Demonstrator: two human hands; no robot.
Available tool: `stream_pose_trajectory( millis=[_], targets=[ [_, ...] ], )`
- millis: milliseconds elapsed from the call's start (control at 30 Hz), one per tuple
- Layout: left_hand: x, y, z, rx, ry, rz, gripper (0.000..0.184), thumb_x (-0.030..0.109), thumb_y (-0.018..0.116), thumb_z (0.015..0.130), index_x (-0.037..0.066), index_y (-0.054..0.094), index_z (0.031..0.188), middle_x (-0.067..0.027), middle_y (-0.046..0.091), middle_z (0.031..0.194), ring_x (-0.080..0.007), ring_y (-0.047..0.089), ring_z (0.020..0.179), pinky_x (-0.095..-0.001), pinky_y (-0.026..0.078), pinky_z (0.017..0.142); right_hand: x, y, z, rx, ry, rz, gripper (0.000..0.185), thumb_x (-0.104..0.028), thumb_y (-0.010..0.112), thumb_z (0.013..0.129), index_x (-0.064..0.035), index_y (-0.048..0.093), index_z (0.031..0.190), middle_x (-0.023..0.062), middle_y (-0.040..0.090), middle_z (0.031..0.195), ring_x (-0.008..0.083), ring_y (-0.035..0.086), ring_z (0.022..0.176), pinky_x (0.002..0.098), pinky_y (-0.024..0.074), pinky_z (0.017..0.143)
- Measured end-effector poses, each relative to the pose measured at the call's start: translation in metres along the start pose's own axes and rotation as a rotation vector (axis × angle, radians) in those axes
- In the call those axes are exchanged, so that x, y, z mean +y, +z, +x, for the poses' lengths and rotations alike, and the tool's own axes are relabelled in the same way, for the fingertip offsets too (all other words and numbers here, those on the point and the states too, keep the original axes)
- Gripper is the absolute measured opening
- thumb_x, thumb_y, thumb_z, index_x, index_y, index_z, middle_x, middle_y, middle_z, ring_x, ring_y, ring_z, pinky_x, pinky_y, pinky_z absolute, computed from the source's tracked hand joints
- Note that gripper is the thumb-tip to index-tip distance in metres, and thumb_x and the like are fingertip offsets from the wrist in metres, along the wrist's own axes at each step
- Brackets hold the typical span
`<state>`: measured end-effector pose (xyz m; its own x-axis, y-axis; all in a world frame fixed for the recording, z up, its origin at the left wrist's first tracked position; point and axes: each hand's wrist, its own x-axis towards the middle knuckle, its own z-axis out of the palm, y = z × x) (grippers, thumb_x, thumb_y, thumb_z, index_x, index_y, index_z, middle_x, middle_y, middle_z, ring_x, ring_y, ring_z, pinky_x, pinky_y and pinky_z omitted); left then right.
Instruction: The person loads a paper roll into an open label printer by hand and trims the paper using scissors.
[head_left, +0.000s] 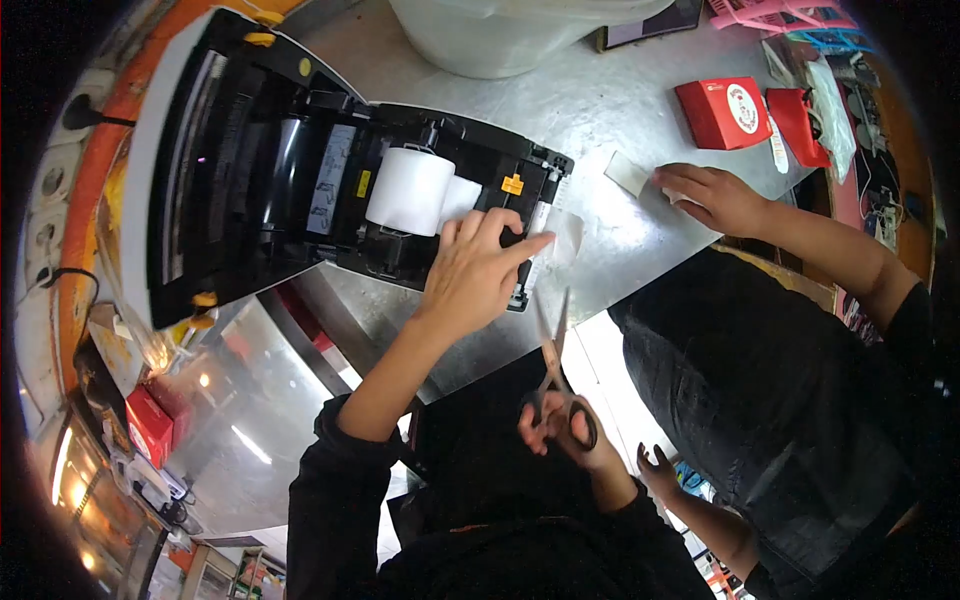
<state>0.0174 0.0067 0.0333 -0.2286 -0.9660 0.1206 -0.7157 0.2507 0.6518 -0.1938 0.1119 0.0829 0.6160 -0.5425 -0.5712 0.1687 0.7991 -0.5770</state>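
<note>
An opened black-and-white label printer lies on the metal table, a white paper roll seated inside it. My left hand reaches over the printer with fingers bent, holding the paper strip near the front edge, where its end sticks out. In my right hand is a pair of scissors, fingers through the handles. Their blades are apart and point up toward the table edge, just below the strip's end.
A co-worker in black stands at the right, one hand on a small paper piece on the metal table. A red box and a large pale tub stand farther back. The co-worker's other hand hangs low.
</note>
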Motion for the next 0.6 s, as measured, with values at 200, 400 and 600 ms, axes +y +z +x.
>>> stream_pose_trajectory(
  millis=[200,400,600],
  targets=[
    [-0.019,-0.010,0.030,-0.149,0.036,-0.112,0.042,-0.002,0.051,0.079,0.021,0.068,0.109,-0.0059,0.047,0.101,-0.0231,0.043,0.095,-0.0362,0.030,0.085,-0.004,0.015,0.027,0.108,0.013,-0.083,0.073,-0.072,0.047,0.080,-0.0006,0.054,0.095,0.0061,0.058,0.077,0.0089,0.054,0.061,0.0211,0.0420,0.053],
    [-0.027,-0.008,0.033,-0.224,0.064,-0.105,0.038,-0.001,0.048,0.084,0.020,0.068,0.108,-0.0048,0.046,0.099,-0.0213,0.042,0.093,-0.0337,0.032,0.083,0.007,0.019,0.045,0.181,-0.022,-0.051,0.067,-0.066,0.047,0.084,-0.0006,0.055,0.095,0.0056,0.057,0.075,0.0092,0.053,0.059,0.0216,0.0407,0.052],
    [-0.025,-0.009,0.031,-0.239,0.057,-0.104,0.039,0.001,0.050,0.083,0.021,0.067,0.112,-0.0048,0.047,0.102,-0.0221,0.043,0.095,-0.0349,0.032,0.084,0.009,0.022,0.042,0.189,-0.023,-0.016,0.065,-0.065,0.049,0.083,-0.0009,0.055,0.094,0.0052,0.056,0.074,0.0090,0.051,0.057,0.0227,0.0397,0.051]
  ],
)
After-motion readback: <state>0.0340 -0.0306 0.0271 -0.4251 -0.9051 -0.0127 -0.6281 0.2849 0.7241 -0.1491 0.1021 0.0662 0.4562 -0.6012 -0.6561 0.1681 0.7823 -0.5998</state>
